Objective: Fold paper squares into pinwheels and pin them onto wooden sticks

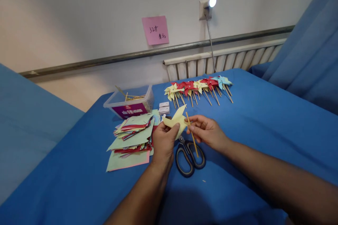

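A clear plastic box [130, 109] stands behind stacked coloured paper [129, 144]; the left hand [163, 140] pinches pale-yellow folded paper [176, 119] above black-handled scissors [182, 140], partly covering them; the right hand [205, 130] grips a thin wooden stick [192, 135], multicoloured paper pinwheels [189, 86] beyond.

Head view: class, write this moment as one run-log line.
left hand: holding yellow paper | right hand: holding thin stick | scissors: on table | pinwheels: on table, beyond hands

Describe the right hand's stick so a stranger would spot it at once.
On the blue table, find the scissors. The stick slants over one handle loop, pinched in the right hand. Unlike the sticks in the box, this one is held.
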`<state>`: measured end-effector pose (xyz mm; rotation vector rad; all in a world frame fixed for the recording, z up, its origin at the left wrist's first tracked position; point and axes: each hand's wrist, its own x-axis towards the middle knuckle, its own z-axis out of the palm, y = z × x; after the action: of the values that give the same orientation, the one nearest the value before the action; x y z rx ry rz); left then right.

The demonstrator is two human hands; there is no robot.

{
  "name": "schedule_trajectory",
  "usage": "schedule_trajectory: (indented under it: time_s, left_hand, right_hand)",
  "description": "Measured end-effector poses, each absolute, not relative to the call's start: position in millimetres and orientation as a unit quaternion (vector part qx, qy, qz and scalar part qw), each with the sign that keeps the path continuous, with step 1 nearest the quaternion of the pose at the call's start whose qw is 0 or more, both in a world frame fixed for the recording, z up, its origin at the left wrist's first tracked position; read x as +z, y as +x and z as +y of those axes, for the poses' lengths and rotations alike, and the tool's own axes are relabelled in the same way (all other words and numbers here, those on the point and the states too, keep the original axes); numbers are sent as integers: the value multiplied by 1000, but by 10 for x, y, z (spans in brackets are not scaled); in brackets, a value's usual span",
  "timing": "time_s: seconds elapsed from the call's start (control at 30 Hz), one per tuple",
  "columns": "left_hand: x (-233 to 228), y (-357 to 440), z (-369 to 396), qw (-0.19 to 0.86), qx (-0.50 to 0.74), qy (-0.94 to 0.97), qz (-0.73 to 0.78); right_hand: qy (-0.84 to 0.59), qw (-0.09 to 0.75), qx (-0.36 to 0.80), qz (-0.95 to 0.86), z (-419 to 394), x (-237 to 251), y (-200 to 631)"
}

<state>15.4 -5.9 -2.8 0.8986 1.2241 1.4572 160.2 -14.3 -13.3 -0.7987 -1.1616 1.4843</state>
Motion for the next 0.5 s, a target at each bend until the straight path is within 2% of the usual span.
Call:
schedule_trajectory:
  time_s: [0.5]
  left_hand:
    - [11, 227, -120, 506, 603, 369, 495]
  right_hand:
    - [-385, 468, 640, -471, -189, -154, 1560]
